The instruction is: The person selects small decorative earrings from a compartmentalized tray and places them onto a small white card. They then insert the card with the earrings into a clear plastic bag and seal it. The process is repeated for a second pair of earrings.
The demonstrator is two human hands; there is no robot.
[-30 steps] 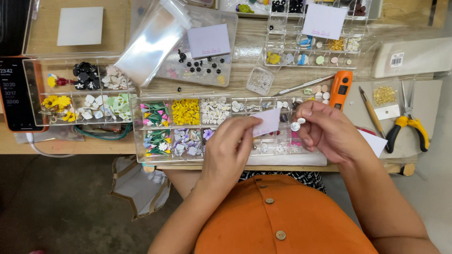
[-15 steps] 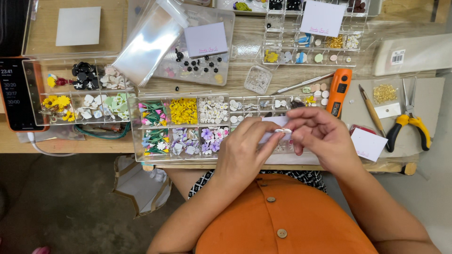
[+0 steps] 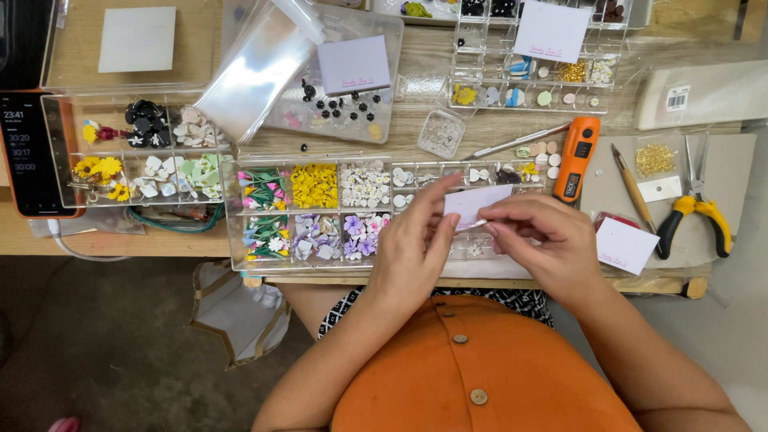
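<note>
Left hand (image 3: pixel 412 244) and right hand (image 3: pixel 544 240), each grip closed, pinch a small white card (image 3: pixel 474 205) over the clear compartment box (image 3: pixel 240 240); orange tool (image 3: pixel 578 158) at two o'clock.

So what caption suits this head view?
Both hands, left hand and right hand, hold a small pale card over a compartment box of flower beads.

We see a pale lilac card (image 3: pixel 477 203), yellow flowers (image 3: pixel 314 186), an orange tool (image 3: pixel 577 158), yellow-handled pliers (image 3: pixel 693 210) and an orange dress (image 3: pixel 488 368).
</note>
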